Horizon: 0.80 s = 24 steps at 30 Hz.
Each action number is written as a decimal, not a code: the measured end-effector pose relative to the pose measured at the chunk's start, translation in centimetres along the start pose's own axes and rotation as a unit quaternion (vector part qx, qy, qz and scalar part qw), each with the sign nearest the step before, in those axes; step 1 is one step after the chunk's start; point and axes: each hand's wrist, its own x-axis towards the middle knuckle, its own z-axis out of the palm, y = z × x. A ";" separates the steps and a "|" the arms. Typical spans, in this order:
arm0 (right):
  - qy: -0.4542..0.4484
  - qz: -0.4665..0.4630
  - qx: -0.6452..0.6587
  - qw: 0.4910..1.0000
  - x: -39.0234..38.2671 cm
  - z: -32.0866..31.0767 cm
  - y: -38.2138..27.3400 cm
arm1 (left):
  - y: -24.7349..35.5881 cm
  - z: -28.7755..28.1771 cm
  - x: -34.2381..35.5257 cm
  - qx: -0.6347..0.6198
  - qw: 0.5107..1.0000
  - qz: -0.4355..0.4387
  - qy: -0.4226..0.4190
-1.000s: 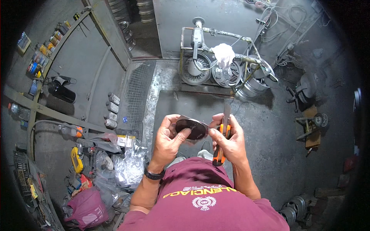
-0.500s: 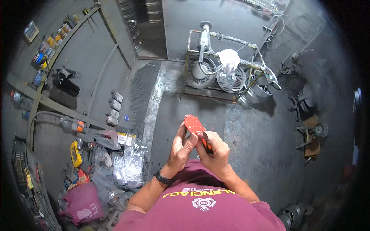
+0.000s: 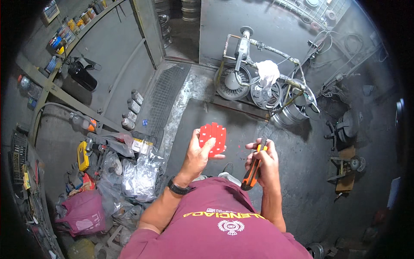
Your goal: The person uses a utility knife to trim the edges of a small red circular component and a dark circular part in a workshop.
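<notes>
In front of my shirt, my left hand (image 3: 197, 156) grips a flat red piece (image 3: 215, 134) with small pale markings, thumb on its face and other fingertips showing around its edges. The piece seems cut or split at the top. To its right, my right hand (image 3: 266, 159) holds an orange-and-black utility knife (image 3: 251, 173), blade extended upward and away from me. The knife and red piece are apart, with the grey floor mat (image 3: 179, 138) below them.
A metal stand (image 3: 254, 43) with wheel rims (image 3: 231, 84) and a white rag (image 3: 267, 73) stands ahead. Plastic bags (image 3: 138, 177) and tools pile at the left. Cans (image 3: 79, 23) line a wall ledge. A wooden-and-metal piece (image 3: 345, 170) lies at right.
The held piece was turned from its dark face to its red one. My hands came together, then separated, the knife moving off to the right. The view has shifted a little.
</notes>
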 end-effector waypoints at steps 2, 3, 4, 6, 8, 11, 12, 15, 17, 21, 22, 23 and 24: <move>-0.054 0.002 0.089 0.995 -0.3 -1.3 -1.1 | 0.8 0.0 0.1 0.026 0.999 0.016 0.011; -0.098 -0.015 0.135 0.986 -0.6 -1.6 -1.7 | 1.1 0.0 0.3 0.086 0.995 0.047 0.024; -0.142 -0.032 0.180 0.973 -0.9 -1.8 -2.0 | 1.3 -0.1 0.5 0.146 0.985 0.079 0.036; -0.153 -0.054 0.225 0.961 -1.7 -1.1 -2.0 | 1.2 -0.3 0.9 0.235 0.956 0.165 0.053; -0.177 -0.032 0.193 0.965 -2.6 0.4 -2.0 | 1.7 0.1 0.5 0.319 0.927 0.161 0.113; -0.132 0.018 -0.099 0.986 -2.6 -0.8 1.4 | 3.2 1.6 -0.5 0.423 0.856 0.271 0.122; -0.151 -0.004 -0.168 0.974 -2.9 -0.5 1.8 | 3.4 1.6 -0.5 0.423 0.856 0.271 0.121; -0.121 -0.054 -0.229 0.964 -4.1 0.8 2.0 | 4.0 1.6 -1.1 0.573 0.688 0.430 0.116; -0.110 -0.133 -0.298 0.939 -4.8 1.7 1.6 | 3.6 1.6 -1.2 0.553 0.706 0.427 0.114; -0.100 -0.292 -0.391 0.867 -4.7 3.3 1.2 | 3.7 2.7 -2.4 0.492 0.781 0.369 0.108; -0.100 -0.292 -0.390 0.868 -4.7 3.7 0.9 | 3.8 2.8 -2.5 0.493 0.780 0.369 0.107; -0.101 -0.322 -0.417 0.844 -4.7 4.0 0.6 | 4.0 2.9 -2.8 0.485 0.785 0.374 0.097; -0.101 -0.351 -0.443 0.819 -4.7 4.2 0.5 | 4.1 2.9 -2.9 0.477 0.789 0.378 0.086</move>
